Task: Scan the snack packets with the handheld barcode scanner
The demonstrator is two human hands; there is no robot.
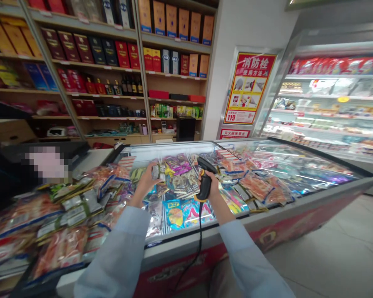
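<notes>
My right hand is wrapped round the handle of a black barcode scanner with orange trim, and its cord hangs down over the freezer's front. My left hand is curled at the edge of a small silver-and-green packet, thumb and fingers on either side. Both hands are above a chest freezer. Beneath them lie purple and patterned snack packets and blue ice-cream packs. Print on the held packet is too blurred to read.
Piles of sealed meat packets cover the left side, and more meat packets rest on the freezer's right half. Shelves of boxed bottles stand behind. A lit refrigerated display is at right, beside a red-and-yellow poster.
</notes>
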